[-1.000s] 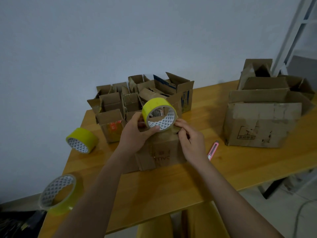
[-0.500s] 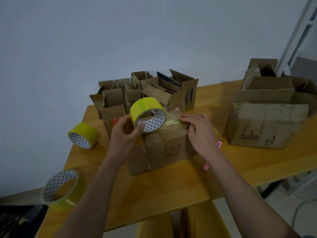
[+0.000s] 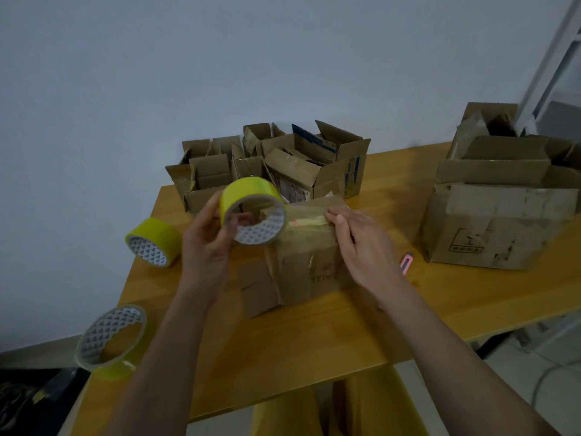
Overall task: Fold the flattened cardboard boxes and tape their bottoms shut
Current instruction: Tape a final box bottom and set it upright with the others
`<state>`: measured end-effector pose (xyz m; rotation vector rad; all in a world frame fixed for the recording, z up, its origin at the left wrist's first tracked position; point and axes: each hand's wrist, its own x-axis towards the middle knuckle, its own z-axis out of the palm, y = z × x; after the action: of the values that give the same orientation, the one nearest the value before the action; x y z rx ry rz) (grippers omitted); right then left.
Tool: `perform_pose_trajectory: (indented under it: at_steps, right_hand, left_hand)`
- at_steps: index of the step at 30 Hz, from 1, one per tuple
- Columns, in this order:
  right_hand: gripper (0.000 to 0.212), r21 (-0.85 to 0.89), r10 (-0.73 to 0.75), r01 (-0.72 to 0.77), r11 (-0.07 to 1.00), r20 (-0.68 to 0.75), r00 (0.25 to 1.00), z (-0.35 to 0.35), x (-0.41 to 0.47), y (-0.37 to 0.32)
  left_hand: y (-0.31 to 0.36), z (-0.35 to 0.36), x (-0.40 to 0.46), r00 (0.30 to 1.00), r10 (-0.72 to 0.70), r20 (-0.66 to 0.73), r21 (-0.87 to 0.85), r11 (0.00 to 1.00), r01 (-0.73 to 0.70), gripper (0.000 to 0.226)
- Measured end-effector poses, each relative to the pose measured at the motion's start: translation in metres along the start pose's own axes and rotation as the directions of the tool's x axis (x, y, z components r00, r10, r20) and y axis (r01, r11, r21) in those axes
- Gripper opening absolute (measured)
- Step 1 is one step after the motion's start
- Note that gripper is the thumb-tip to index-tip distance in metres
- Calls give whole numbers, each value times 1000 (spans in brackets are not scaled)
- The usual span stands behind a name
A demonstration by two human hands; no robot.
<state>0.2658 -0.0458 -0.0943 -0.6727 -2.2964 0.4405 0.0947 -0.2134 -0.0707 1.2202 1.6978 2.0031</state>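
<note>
A small cardboard box stands on the wooden table in front of me, its closed flaps facing up. My left hand grips a yellow tape roll at the box's upper left edge. A strip of tape runs from the roll across the top seam. My right hand lies on the box's right side, with straight fingers pressing the tape's end down.
Several folded open boxes cluster at the back of the table. Larger boxes stand at the right. A second yellow roll and a thin, nearly spent roll lie at the left. A pink cutter sits beside my right hand.
My left hand has pulled the roll leftward, drawing tape across the box top. My right hand went from pinching the tape end to pressing it flat on the box.
</note>
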Motion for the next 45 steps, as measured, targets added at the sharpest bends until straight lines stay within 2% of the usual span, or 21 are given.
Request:
perform_pose_trajectory:
  at_steps: [3, 7, 8, 13, 17, 20, 23, 26, 29, 31, 34, 41, 45]
  right_hand:
    - [47, -33, -12, 12, 999, -10, 1000, -1, 2, -1]
    - [39, -318, 42, -22, 948, 55, 998, -2, 9, -30]
    - [38, -333, 36, -8, 943, 79, 996, 0, 9, -35]
    - [61, -258, -60, 126, 958, 250, 966, 4, 5, -40]
    - [59, -211, -82, 132, 969, 233, 969, -6, 7, -27]
    - [57, -164, -63, 104, 981, 241, 968, -11, 12, -22]
    - [48, -211, -25, 95, 973, 312, 950, -10, 17, -29]
    - [70, -268, 53, 55, 962, 377, 925, -8, 17, -56]
    - [91, -303, 8, 141, 942, 442, 897, -6, 7, -73]
    - [86, -300, -8, 167, 939, 467, 884, -6, 6, -68]
    - [74, -240, 3, 131, 962, 488, 873, -9, 10, -57]
    - [66, -192, -5, 109, 975, 472, 882, -9, 10, -58]
    - [55, -189, -15, 108, 976, 438, 899, -13, 6, -49]
  left_hand:
    - [6, -15, -6, 1000, 11, 22, 69, 998, -12, 43]
    - [9, -19, -16, 1000, 21, 13, 143, 989, -23, 40]
    - [8, -21, -17, 1000, 23, 2, 150, 988, -23, 41]
    - [8, -27, -20, 1000, 18, 20, 141, 990, -21, 45]
    - [10, -33, -17, 1000, 8, -9, 132, 991, -7, 41]
    - [5, -48, -28, 1000, -30, -6, 242, 970, 31, 46]
    - [0, -53, -41, 998, -65, 3, 319, 946, 61, 48]
    - [-4, -53, -48, 994, -110, -7, 335, 936, 106, 46]
    - [-7, -53, -52, 988, -151, -21, 329, 932, 149, 48]
    - [-8, -51, -53, 987, -157, -20, 324, 933, 155, 53]
    - [-7, -50, -49, 986, -162, 32, 368, 919, 139, 66]
    - [3, -47, -46, 986, -153, 73, 468, 878, 102, 61]
    - [-11, -50, -73, 973, -226, 37, 677, 723, 142, 67]
